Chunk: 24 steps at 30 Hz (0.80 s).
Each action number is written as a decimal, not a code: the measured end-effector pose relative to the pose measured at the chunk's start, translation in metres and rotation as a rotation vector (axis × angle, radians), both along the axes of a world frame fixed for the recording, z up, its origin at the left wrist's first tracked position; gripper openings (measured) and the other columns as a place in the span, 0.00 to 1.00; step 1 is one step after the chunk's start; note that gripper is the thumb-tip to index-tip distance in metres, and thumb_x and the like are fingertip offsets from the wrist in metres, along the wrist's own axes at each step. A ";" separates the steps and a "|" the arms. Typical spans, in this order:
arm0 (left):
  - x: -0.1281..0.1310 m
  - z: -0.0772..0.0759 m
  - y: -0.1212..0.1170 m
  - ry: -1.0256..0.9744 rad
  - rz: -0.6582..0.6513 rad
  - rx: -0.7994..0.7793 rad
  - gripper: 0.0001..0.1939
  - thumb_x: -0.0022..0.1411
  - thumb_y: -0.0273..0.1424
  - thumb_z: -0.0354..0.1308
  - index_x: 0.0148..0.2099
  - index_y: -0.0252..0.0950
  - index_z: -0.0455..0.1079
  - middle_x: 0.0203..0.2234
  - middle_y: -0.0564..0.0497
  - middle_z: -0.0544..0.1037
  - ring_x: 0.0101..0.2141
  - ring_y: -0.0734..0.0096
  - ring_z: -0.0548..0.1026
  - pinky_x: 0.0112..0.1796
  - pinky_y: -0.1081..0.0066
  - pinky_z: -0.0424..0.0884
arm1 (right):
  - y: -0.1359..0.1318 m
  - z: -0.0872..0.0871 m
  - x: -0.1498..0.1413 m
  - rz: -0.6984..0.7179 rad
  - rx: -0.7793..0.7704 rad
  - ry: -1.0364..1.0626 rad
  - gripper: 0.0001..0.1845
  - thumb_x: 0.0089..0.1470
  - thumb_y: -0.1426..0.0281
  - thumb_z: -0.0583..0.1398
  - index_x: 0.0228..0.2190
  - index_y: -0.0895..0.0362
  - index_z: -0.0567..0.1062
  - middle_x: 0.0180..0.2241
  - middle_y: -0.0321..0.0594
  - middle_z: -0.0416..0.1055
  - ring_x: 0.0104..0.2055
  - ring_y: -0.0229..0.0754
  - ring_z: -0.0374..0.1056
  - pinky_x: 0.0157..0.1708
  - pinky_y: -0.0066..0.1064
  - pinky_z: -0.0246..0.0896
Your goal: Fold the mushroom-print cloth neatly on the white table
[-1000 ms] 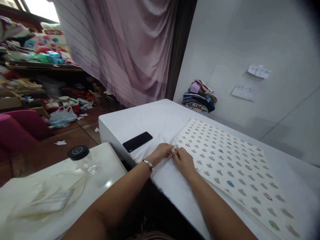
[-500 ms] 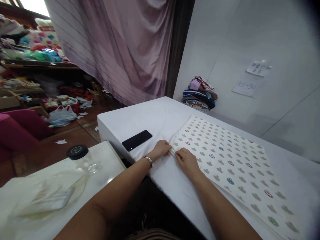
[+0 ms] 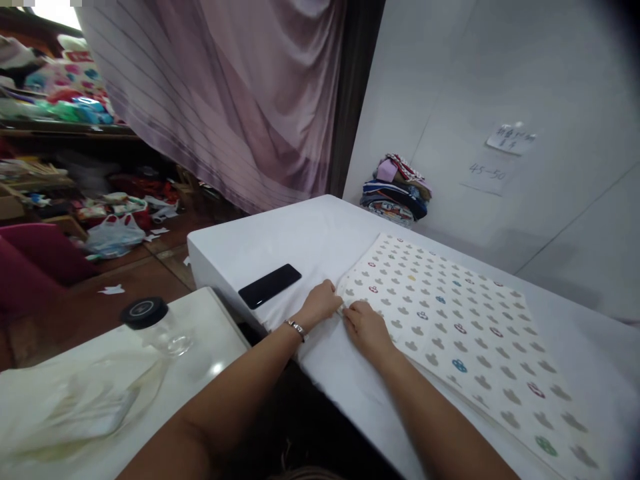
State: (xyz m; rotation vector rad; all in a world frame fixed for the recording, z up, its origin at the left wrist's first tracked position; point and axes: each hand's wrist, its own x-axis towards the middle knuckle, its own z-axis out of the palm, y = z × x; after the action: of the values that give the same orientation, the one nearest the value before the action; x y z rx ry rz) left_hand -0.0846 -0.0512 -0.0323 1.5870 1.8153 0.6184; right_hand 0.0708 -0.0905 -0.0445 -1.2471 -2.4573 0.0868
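Observation:
A cream cloth (image 3: 450,320) printed with small grey and coloured shapes lies flat on a white-covered table (image 3: 280,233). My left hand (image 3: 320,300), with a bracelet at the wrist, and my right hand (image 3: 365,327) meet at the cloth's near left corner. The fingers of both hands are closed in a pinch on the cloth's edge there. A black phone (image 3: 270,285) lies face up on the table just left of my left hand.
A folded pile of clothes (image 3: 397,190) sits at the table's far end against the wall. A clear jar with a black lid (image 3: 153,323) stands on a lower white surface at left. A mauve curtain (image 3: 240,100) hangs behind; clutter covers the floor at left.
Both hands stay pinched at the cloth's corner and have shifted slightly. The view has drifted a little to the right.

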 end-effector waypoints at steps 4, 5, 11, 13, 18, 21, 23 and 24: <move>0.001 0.000 0.000 0.155 -0.018 0.054 0.17 0.48 0.29 0.54 0.43 0.34 0.65 0.37 0.41 0.76 0.37 0.59 0.75 0.34 0.69 0.65 | 0.000 -0.003 -0.004 -0.005 0.021 -0.018 0.11 0.56 0.74 0.52 0.35 0.55 0.74 0.34 0.43 0.68 0.37 0.44 0.62 0.33 0.31 0.56; 0.002 0.000 0.000 0.194 -0.028 0.059 0.17 0.48 0.29 0.54 0.43 0.34 0.65 0.38 0.40 0.76 0.38 0.58 0.75 0.35 0.68 0.65 | 0.000 -0.005 -0.005 -0.006 0.031 -0.020 0.11 0.56 0.74 0.52 0.35 0.55 0.74 0.34 0.43 0.68 0.38 0.44 0.62 0.33 0.32 0.57; 0.002 0.005 0.002 0.357 -0.037 0.096 0.19 0.53 0.29 0.52 0.49 0.34 0.62 0.37 0.40 0.76 0.40 0.57 0.74 0.37 0.66 0.65 | -0.001 -0.008 -0.007 -0.001 0.060 -0.033 0.12 0.56 0.74 0.51 0.36 0.54 0.73 0.35 0.43 0.67 0.38 0.44 0.62 0.35 0.32 0.58; 0.003 0.009 0.006 0.372 -0.051 0.146 0.18 0.54 0.30 0.51 0.49 0.34 0.62 0.40 0.41 0.75 0.41 0.59 0.73 0.39 0.66 0.65 | -0.002 -0.007 -0.008 -0.010 0.063 -0.047 0.13 0.56 0.74 0.51 0.38 0.54 0.73 0.35 0.42 0.67 0.38 0.44 0.61 0.36 0.32 0.58; 0.014 0.011 0.023 0.331 -0.279 0.418 0.17 0.57 0.31 0.50 0.50 0.34 0.65 0.50 0.43 0.69 0.51 0.62 0.66 0.50 0.66 0.61 | -0.002 -0.008 -0.010 -0.014 0.062 -0.026 0.13 0.55 0.72 0.53 0.42 0.54 0.72 0.37 0.43 0.67 0.40 0.45 0.62 0.37 0.33 0.59; 0.019 0.002 0.035 0.289 -0.459 0.464 0.20 0.59 0.33 0.50 0.54 0.35 0.63 0.58 0.44 0.62 0.58 0.64 0.58 0.57 0.65 0.53 | -0.002 -0.010 -0.010 -0.014 0.072 -0.007 0.14 0.55 0.72 0.55 0.44 0.53 0.72 0.40 0.43 0.67 0.42 0.46 0.62 0.39 0.35 0.60; 0.019 -0.007 0.041 0.299 -0.515 0.409 0.22 0.61 0.35 0.49 0.57 0.36 0.62 0.60 0.45 0.58 0.60 0.62 0.53 0.59 0.62 0.49 | -0.002 -0.011 -0.011 -0.012 0.079 -0.008 0.15 0.54 0.72 0.55 0.44 0.53 0.71 0.42 0.43 0.67 0.43 0.46 0.62 0.41 0.36 0.60; 0.019 -0.012 0.043 0.310 -0.521 0.379 0.22 0.62 0.36 0.48 0.58 0.36 0.61 0.61 0.45 0.57 0.61 0.61 0.52 0.59 0.60 0.48 | -0.003 -0.011 -0.011 -0.013 0.080 -0.014 0.15 0.54 0.72 0.55 0.44 0.53 0.71 0.42 0.43 0.67 0.43 0.46 0.62 0.41 0.36 0.60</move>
State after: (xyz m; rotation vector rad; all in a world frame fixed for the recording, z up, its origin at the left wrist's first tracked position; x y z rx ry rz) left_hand -0.0661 -0.0080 -0.0440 2.4135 1.4363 0.5064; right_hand 0.0594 -0.0935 -0.0557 -1.2330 -2.4395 -0.0243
